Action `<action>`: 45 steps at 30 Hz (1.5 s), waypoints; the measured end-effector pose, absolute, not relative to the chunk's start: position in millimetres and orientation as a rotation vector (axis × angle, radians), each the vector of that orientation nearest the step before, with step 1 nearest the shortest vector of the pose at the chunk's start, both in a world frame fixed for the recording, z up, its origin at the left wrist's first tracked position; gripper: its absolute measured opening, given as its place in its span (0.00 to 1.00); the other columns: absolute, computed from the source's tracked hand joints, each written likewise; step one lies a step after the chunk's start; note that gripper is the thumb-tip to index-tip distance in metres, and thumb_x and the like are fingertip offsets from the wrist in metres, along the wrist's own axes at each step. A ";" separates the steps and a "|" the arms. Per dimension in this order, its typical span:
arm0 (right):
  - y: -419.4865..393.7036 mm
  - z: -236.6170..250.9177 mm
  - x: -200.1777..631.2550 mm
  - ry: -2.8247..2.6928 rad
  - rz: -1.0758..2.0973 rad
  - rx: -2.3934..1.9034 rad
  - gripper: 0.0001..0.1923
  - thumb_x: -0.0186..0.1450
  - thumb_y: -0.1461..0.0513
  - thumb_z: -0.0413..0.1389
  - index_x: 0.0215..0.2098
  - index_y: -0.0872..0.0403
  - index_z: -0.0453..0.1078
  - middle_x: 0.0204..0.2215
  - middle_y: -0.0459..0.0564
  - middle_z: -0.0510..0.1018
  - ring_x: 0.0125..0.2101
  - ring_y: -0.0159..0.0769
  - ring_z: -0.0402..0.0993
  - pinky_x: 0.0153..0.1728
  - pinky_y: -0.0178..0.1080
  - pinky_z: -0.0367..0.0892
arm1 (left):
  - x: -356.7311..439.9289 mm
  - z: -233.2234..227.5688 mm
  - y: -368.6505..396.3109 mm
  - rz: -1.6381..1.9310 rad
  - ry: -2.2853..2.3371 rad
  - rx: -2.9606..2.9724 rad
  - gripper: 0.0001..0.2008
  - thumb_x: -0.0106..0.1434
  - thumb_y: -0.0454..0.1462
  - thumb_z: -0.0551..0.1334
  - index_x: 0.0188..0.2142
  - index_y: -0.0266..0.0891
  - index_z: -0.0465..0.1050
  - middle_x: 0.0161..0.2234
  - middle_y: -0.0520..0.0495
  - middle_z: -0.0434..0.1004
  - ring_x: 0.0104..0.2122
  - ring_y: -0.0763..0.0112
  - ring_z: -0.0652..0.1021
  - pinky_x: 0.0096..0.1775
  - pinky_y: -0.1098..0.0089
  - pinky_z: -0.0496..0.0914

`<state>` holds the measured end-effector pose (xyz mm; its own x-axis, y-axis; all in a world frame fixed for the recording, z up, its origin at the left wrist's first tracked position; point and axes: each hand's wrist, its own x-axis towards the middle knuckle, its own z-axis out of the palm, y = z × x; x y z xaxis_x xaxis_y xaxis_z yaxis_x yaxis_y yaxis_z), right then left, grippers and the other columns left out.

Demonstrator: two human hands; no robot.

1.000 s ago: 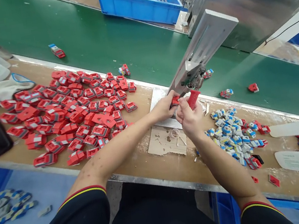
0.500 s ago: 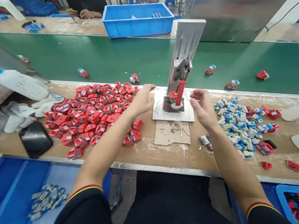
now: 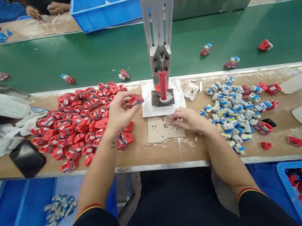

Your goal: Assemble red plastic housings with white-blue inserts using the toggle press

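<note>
My left hand (image 3: 120, 112) pinches a red toy car body (image 3: 136, 99) with grey trim, held above the bench just left of the press. Fingers of my right hand (image 3: 187, 119) are drawn together over the cardboard piece (image 3: 161, 130), beside a small pale ring (image 3: 169, 119). A thin white tip shows below those fingers, too small to name. Between and beyond both hands stands the metal hand press (image 3: 160, 21) with its red ribbed handle (image 3: 163, 81) lowered. On its base a red part is partly hidden behind the handle.
Red car bodies (image 3: 73, 122) are heaped on the left, white-blue parts (image 3: 230, 108) on the right. Cotton swabs (image 3: 191, 90) lie right of the press. Several cars sit on the green belt (image 3: 90, 53). Beyond stand a blue crate (image 3: 110, 13) and a co-worker's hands (image 3: 58, 7).
My left hand has come back from the pile's right edge and now holds a red car body. My right hand has moved from beside the press down to the cardboard. The view has shifted.
</note>
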<state>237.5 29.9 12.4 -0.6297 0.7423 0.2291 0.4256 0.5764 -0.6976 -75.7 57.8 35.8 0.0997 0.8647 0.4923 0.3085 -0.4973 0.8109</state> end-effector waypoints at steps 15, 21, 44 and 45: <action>18.1 36.5 234.6 -1.438 0.847 -1.046 0.12 0.58 0.55 0.72 0.31 0.48 0.75 0.27 0.44 0.79 0.26 0.33 0.70 0.31 0.40 0.68 | -11.4 -4.3 14.4 1.465 1.026 1.567 0.19 0.59 0.43 0.76 0.47 0.40 0.80 0.46 0.41 0.86 0.46 0.63 0.86 0.49 0.62 0.82; 5.7 47.6 206.8 -1.100 0.973 -0.944 0.23 0.53 0.47 0.76 0.27 0.47 0.69 0.23 0.43 0.76 0.26 0.35 0.73 0.30 0.41 0.73 | 3.2 6.5 -0.4 1.407 1.045 1.756 0.16 0.61 0.41 0.76 0.47 0.40 0.81 0.44 0.42 0.87 0.43 0.63 0.87 0.45 0.65 0.82; 1.9 41.9 198.0 -1.185 0.968 -1.016 0.18 0.55 0.54 0.74 0.26 0.49 0.70 0.23 0.44 0.77 0.26 0.35 0.74 0.29 0.41 0.69 | 5.9 8.6 -5.2 1.418 1.047 1.803 0.16 0.62 0.44 0.75 0.46 0.40 0.81 0.44 0.41 0.88 0.41 0.63 0.87 0.43 0.64 0.83; 2.1 42.0 199.4 -1.192 0.946 -1.025 0.18 0.55 0.54 0.75 0.26 0.49 0.70 0.23 0.44 0.77 0.26 0.35 0.74 0.29 0.41 0.69 | 5.3 8.9 -5.0 1.421 1.047 1.807 0.16 0.62 0.44 0.75 0.46 0.41 0.81 0.44 0.42 0.88 0.42 0.62 0.87 0.44 0.63 0.83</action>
<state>199.4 2.1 42.0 0.1325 0.9553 0.2643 -0.0402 0.2716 -0.9616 5.3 -5.0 8.9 0.1132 0.8633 0.4918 0.2140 -0.5045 0.8365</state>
